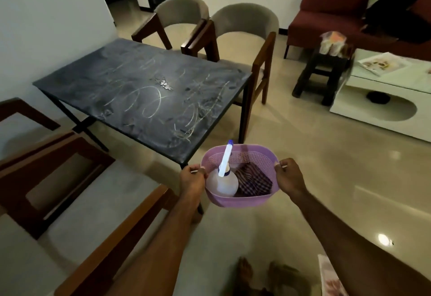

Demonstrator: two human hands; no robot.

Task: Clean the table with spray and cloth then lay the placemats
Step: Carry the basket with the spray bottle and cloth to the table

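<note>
I carry a purple perforated basket (242, 201) in the air just in front of the table's near corner. My left hand (192, 178) grips its left rim and my right hand (290, 175) grips its right rim. Inside stand a clear spray bottle (221, 185) with a white and blue nozzle, and beside it a folded checked cloth (253, 182). The dark table (130, 74) is streaked with pale scribbles and has small bits of debris near its middle. No placemats show clearly.
Two grey-cushioned wooden chairs (242, 25) stand behind the table and more wooden chairs (56, 174) at my left. A dark stool (324, 74), a white low table (384, 95) and a red sofa (326, 13) lie to the right. Polished floor is open ahead right.
</note>
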